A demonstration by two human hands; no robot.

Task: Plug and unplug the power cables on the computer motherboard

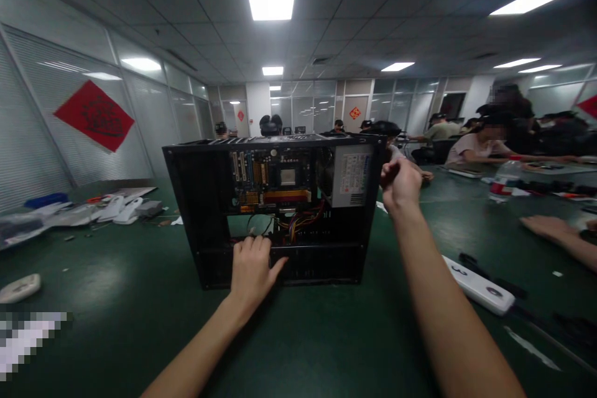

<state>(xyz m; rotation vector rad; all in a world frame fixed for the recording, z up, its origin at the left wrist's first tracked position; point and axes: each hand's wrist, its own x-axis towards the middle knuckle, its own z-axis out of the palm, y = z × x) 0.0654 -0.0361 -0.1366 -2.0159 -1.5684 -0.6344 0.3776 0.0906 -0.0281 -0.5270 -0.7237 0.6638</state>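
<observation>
An open black computer case (205,211) stands upright on the green table (116,298), its side off, showing a motherboard (273,180), a grey power supply (351,175) and coloured cables (298,224). My left hand (252,270) rests on the case's lower front rail, fingers curled over its edge. At the case's right upper edge my right hand (400,185) is closed in a fist or pinch; what it holds, if anything, I cannot make out.
A white power strip (480,286) lies to the right. White parts and papers (116,208) lie far left, a white object (19,287) near left. Another person's hand (543,227) rests at the right edge; a water bottle (504,179) and seated people are behind.
</observation>
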